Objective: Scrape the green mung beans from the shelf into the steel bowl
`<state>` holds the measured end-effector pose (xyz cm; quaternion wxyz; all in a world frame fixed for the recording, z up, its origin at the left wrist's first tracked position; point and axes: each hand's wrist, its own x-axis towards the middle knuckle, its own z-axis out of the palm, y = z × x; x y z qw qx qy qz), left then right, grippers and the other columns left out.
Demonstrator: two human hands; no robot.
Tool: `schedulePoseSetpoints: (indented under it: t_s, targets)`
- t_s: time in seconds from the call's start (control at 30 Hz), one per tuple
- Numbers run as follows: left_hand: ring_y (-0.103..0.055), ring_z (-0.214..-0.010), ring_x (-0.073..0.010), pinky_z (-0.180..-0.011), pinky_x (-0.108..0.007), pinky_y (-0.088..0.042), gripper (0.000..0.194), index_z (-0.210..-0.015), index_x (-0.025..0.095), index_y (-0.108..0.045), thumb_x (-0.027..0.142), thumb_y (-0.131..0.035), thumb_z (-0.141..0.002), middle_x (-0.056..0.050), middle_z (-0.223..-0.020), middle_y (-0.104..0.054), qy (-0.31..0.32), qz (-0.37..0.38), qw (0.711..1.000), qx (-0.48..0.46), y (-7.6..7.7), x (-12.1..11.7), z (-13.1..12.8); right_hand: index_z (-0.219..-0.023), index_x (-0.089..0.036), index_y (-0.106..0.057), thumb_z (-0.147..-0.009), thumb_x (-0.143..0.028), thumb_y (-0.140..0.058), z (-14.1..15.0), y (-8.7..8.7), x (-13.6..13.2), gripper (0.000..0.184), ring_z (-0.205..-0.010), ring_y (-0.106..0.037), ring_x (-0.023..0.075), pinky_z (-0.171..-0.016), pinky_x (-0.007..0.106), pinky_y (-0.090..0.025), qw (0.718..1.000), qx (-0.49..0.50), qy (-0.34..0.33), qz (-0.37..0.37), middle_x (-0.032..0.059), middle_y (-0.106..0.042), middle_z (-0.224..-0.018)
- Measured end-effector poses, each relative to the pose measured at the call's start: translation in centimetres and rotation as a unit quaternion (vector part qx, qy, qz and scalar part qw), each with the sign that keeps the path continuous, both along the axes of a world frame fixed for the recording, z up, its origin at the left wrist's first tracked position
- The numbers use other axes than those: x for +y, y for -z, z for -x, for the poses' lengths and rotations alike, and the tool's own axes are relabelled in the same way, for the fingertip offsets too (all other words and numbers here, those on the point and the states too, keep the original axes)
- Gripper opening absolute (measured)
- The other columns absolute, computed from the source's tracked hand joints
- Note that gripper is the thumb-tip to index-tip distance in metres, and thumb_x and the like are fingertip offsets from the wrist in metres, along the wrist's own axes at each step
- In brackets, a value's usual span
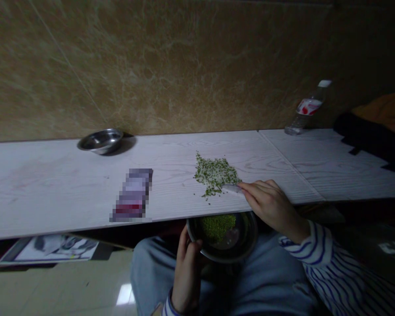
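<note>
My left hand (188, 267) grips the left rim of a metal bowl (197, 248), thumb over the edge. The bowl is over my lap, just under the table's front edge, and small green beans (219, 226) that look like mung beans lie in it. More green beans (215, 173) are scattered in a thin patch on the tabletop above the bowl. My right hand (270, 204) is closed on a pale spoon-like tool (231, 188), whose flat end touches the near right side of the patch. The tool's handle is hidden in my fingers.
A second metal bowl (100, 141) stands at the back left of the white wooden table (171, 153). A pixelated flat item (131, 195) lies left of the beans. Back right are a plastic bottle (307, 109) and dark cloth (378, 136). A tiled wall (184, 66) rises behind.
</note>
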<state>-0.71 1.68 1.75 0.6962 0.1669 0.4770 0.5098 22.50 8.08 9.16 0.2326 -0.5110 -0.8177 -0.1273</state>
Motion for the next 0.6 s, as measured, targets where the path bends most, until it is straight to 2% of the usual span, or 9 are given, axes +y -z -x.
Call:
schedulePoseSetpoints:
  t_s: [0.23, 0.43, 0.6]
  targets:
    - [-0.060, -0.118, -0.0329, -0.082, -0.037, -0.055, 0.069, -0.141, 0.025, -0.049, 0.033, -0.068, -0.076, -0.012, -0.136, -0.061, -0.009, 0.001, 1.000, 0.000, 0.1, -0.1, 0.1, -0.113, -0.016, -0.065, -0.098, -0.015, -0.049, 0.6, 0.2, -1.0, 0.022, -0.082, -0.068, 0.0204, -0.074, 0.035, -0.042, 1.000, 0.023, -0.015, 0.000, 0.0066, -0.076, -0.092]
    - [-0.062, -0.113, -0.0312, -0.077, -0.034, -0.055, 0.068, -0.142, 0.026, -0.048, 0.033, -0.067, -0.077, -0.011, -0.135, -0.062, -0.006, 0.011, 1.000, -0.001, 0.1, -0.3, 0.0, -0.112, -0.017, -0.066, -0.098, -0.019, -0.051, 0.0, 0.8, -1.1, 0.020, -0.085, -0.070, 0.0220, -0.078, 0.036, -0.048, 0.998, 0.057, 0.019, -0.003, 0.0086, -0.076, -0.097]
    - [-0.063, -0.111, -0.0307, -0.079, -0.037, -0.055, 0.068, -0.142, 0.025, -0.048, 0.033, -0.066, -0.077, -0.011, -0.135, -0.062, -0.006, 0.010, 1.000, 0.008, -0.3, -0.2, -0.2, -0.111, -0.017, -0.067, -0.098, -0.019, -0.050, 0.6, 0.9, -1.3, 0.021, -0.084, -0.071, 0.0225, -0.079, 0.038, -0.051, 0.997, 0.069, 0.021, 0.020, 0.0088, -0.077, -0.098]
